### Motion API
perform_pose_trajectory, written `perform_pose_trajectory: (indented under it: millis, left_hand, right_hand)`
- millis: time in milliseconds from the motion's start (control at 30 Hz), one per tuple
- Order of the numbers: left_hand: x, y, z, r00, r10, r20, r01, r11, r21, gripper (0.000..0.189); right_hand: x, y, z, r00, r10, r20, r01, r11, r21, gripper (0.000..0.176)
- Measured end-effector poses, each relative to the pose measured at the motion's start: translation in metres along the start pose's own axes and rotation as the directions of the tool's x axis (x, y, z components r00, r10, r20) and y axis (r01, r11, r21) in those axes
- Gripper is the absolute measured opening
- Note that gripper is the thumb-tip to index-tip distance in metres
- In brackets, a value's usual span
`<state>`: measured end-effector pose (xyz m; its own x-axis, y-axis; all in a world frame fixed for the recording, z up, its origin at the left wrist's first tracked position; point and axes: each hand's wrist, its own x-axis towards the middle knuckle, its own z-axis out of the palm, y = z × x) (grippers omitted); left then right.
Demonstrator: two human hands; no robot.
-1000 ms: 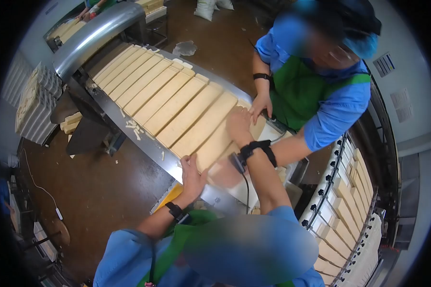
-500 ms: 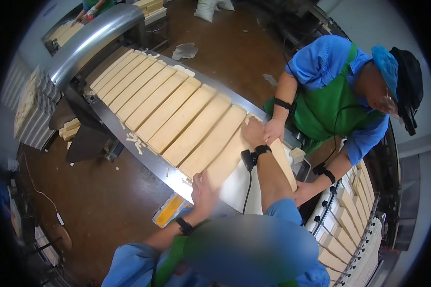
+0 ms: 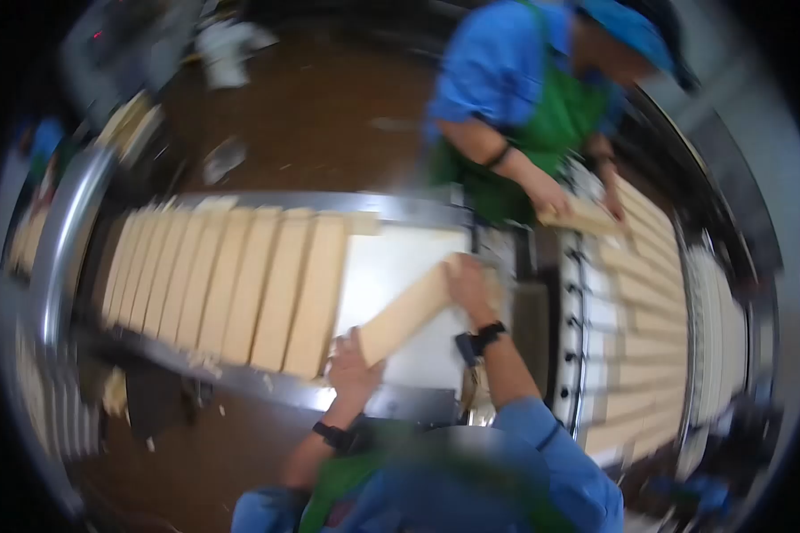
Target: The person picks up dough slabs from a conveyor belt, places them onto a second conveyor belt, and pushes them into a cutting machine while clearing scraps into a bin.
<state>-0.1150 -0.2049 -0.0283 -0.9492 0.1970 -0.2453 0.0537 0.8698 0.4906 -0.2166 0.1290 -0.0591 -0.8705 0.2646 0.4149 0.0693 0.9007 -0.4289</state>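
Note:
A long pale slab [image 3: 409, 313] lies slantwise over the white belt, with one of my hands at each end. My left hand [image 3: 356, 366] grips its near end, fingers wrapped about the edge. Around the far end, my right hand [image 3: 469, 286] is closed, just above the belt [image 3: 427, 369]. To the left of my hands stretches a row of similar slabs [image 3: 240, 284], lying side by side across the conveyor. The image is smeared by motion, so surface details are blurred.
Across the conveyor a co-worker [image 3: 507, 98] in blue and green holds another slab [image 3: 582, 216] over a second conveyor [image 3: 649, 373] with pale slabs on it. A curved metal cover [image 3: 67, 240] spans the far left end. Metal edging [image 3: 276, 384] runs along the near side.
My view has turned, and the row now appears level. My hands now hold a slab turned at an angle, apart from the row. The co-worker has moved a slab over to the second conveyor.

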Motion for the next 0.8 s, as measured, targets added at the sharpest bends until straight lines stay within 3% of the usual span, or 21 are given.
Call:
perform_pose_trajectory:
  millis: [33,67,100,133,167,200,267,333,367,400,433,500,533,567,633,667,700,733,800]
  left_hand:
    - [0.000,0.002,0.005,1.000,0.011,-0.012,-0.011,1.000,0.011,0.110]
    - [0.002,0.008,0.010,0.999,0.031,-0.022,-0.031,0.999,0.019,0.112]
    - [0.002,0.018,0.008,1.000,0.013,-0.014,-0.013,1.000,0.002,0.111]
    - [-0.003,0.021,0.019,0.984,0.050,-0.172,-0.048,0.999,0.016,0.105]
    - [-0.006,0.045,0.000,0.996,-0.014,-0.093,0.008,0.998,-0.067,0.095]
    - [-0.013,0.049,0.008,0.980,0.052,-0.191,-0.059,0.998,-0.034,0.088]
    - [-0.024,0.057,0.015,0.974,0.145,-0.174,-0.154,0.987,-0.038,0.087]
    - [-0.034,0.078,0.025,0.967,0.207,-0.149,-0.214,0.976,-0.034,0.086]
    - [-0.044,0.089,0.033,0.930,0.329,-0.166,-0.346,0.934,-0.086,0.084]
    - [-0.056,0.100,0.039,0.879,0.437,-0.193,-0.465,0.874,-0.138,0.082]
    - [-0.066,0.120,0.047,0.871,0.456,-0.184,-0.482,0.866,-0.131,0.082]
    - [-0.097,0.181,0.055,0.723,0.644,-0.251,-0.683,0.721,-0.117,0.077]
    - [-0.112,0.206,0.055,0.689,0.707,-0.157,-0.724,0.667,-0.174,0.078]
    - [-0.128,0.230,0.055,0.644,0.762,-0.065,-0.752,0.615,-0.237,0.079]
    - [-0.169,0.283,0.050,0.541,0.837,0.087,-0.774,0.535,-0.338,0.078]
    - [-0.188,0.302,0.053,0.466,0.871,0.158,-0.791,0.490,-0.366,0.079]
    - [-0.206,0.315,0.057,0.387,0.894,0.226,-0.802,0.447,-0.395,0.080]
    - [-0.224,0.327,0.063,0.384,0.895,0.227,-0.804,0.444,-0.395,0.080]
    - [-0.257,0.348,0.075,0.221,0.867,0.447,-0.674,0.467,-0.573,0.078]
  right_hand:
    - [-0.004,-0.014,-0.019,0.984,0.017,0.176,-0.016,1.000,-0.005,0.044]
    - [-0.011,-0.006,-0.003,0.997,0.065,0.035,-0.063,0.996,-0.058,0.039]
    - [-0.016,-0.022,-0.019,0.999,0.035,-0.001,-0.034,0.991,-0.131,0.039]
    - [-0.020,-0.020,-0.024,0.995,0.089,-0.047,-0.093,0.991,-0.099,0.042]
    - [-0.024,-0.016,-0.025,0.960,0.281,0.003,-0.279,0.956,-0.091,0.047]
    - [-0.032,-0.011,-0.039,0.959,0.284,-0.015,-0.285,0.957,-0.060,0.047]
    - [-0.068,-0.009,-0.094,0.937,0.341,-0.068,-0.345,0.937,-0.049,0.048]
    - [-0.101,-0.010,-0.145,0.893,0.372,-0.253,-0.356,0.928,0.108,0.045]
    - [-0.118,-0.009,-0.176,0.877,0.396,-0.272,-0.381,0.918,0.108,0.045]
    - [-0.140,-0.005,-0.212,0.798,0.475,-0.370,-0.448,0.879,0.161,0.045]
    - [-0.164,0.005,-0.240,0.705,0.542,-0.458,-0.501,0.837,0.220,0.045]
    - [-0.220,0.049,-0.283,0.632,0.388,-0.671,-0.525,0.851,-0.002,0.047]
    - [-0.250,0.070,-0.310,0.594,0.457,-0.662,-0.586,0.809,0.033,0.047]
    - [-0.273,0.079,-0.341,0.467,0.467,-0.751,-0.621,0.778,0.097,0.042]
    - [-0.321,0.095,-0.402,0.322,0.388,-0.863,-0.697,0.715,0.061,0.029]
    - [-0.347,0.103,-0.431,0.260,0.457,-0.850,-0.749,0.652,0.121,0.030]
    - [-0.381,0.129,-0.447,0.216,0.432,-0.876,-0.762,0.636,0.126,0.031]
    - [-0.409,0.138,-0.468,0.162,0.540,-0.826,-0.758,0.605,0.246,0.034]
    - [-0.442,0.147,-0.501,0.115,0.630,-0.768,-0.794,0.522,0.310,0.033]
